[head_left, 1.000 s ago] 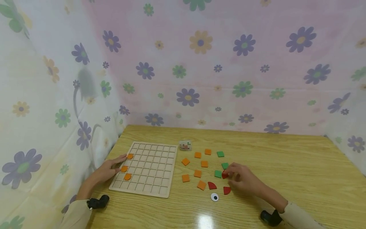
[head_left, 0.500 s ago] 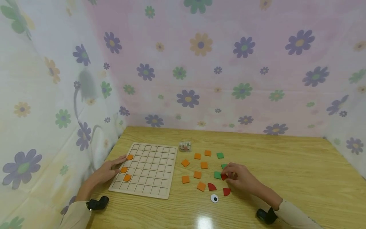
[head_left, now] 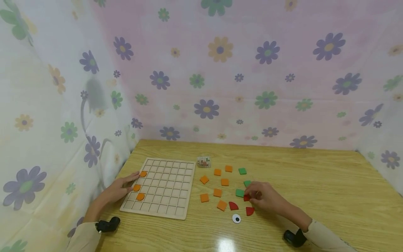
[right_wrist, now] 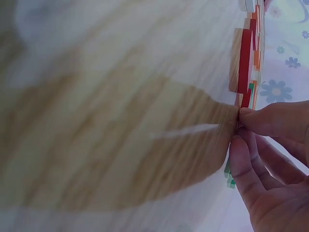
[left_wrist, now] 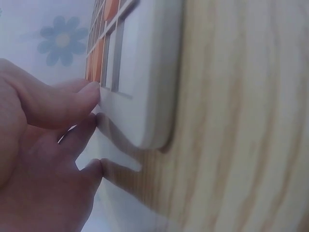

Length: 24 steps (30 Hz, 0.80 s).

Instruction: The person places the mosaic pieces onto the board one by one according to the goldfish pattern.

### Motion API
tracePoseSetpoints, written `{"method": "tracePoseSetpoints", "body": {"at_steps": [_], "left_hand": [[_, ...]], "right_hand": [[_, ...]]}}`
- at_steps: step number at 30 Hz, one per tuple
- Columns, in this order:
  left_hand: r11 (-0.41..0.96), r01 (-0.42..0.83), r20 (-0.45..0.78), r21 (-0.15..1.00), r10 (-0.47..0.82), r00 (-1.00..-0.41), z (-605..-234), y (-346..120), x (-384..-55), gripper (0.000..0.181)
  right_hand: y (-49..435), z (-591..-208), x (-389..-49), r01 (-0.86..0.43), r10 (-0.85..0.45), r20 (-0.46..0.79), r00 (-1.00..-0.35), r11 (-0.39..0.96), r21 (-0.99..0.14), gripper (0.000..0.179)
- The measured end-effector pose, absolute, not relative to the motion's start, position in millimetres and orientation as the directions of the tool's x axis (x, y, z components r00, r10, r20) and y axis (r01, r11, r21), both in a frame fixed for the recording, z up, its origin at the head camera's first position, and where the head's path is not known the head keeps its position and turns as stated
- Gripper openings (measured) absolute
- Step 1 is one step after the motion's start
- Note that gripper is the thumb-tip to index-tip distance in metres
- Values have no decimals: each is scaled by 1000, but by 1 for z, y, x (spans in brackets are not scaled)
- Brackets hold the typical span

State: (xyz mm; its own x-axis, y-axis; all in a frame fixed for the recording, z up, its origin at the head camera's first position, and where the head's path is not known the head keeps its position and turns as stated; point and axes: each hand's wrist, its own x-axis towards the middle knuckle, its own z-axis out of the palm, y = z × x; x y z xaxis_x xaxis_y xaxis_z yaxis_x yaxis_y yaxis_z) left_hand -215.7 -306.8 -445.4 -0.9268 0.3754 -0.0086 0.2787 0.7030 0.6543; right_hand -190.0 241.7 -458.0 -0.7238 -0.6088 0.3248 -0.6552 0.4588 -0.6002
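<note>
My left hand point(head_left: 117, 189) rests at the left edge of the wooden grid board point(head_left: 167, 185), its fingertips beside the orange rounded pieces point(head_left: 140, 196) there. In the left wrist view, the thumb of that hand point(left_wrist: 53, 106) lies against the board's side point(left_wrist: 142, 96). To the right, my right hand point(head_left: 267, 197) pinches a red quarter-circle tile point(head_left: 246, 198) low over the table, just below a green square tile point(head_left: 240, 193). The right wrist view has the thumb and fingers of this hand point(right_wrist: 273, 150) meeting at the tile, which they largely hide.
Several orange square tiles point(head_left: 225, 182) lie between board and right hand. Two more red quarter-circles point(head_left: 233, 205) and a white eye disc point(head_left: 236, 218) are nearer me. More green tiles point(head_left: 242, 171) lie behind. A small pattern card point(head_left: 203, 161) sits by the board's far right corner.
The red quarter-circle tile under my right hand has shifted slightly toward me, away from the green tile beside it. My left hand stays at the board's edge.
</note>
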Motion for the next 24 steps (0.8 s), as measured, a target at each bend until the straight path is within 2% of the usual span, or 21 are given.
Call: {"method": "tracePoseSetpoints", "body": {"at_steps": [12, 24], "left_hand": [[712, 278, -12, 645, 373, -928, -444, -307, -216, 53], [704, 281, -9, 653, 378, -926, -445, -308, -217, 53]], "right_hand": [[245, -459, -191, -639, -606, 288, -741, 505, -580, 21], [242, -453, -193, -672, -632, 301, -714, 498, -548, 22]]}}
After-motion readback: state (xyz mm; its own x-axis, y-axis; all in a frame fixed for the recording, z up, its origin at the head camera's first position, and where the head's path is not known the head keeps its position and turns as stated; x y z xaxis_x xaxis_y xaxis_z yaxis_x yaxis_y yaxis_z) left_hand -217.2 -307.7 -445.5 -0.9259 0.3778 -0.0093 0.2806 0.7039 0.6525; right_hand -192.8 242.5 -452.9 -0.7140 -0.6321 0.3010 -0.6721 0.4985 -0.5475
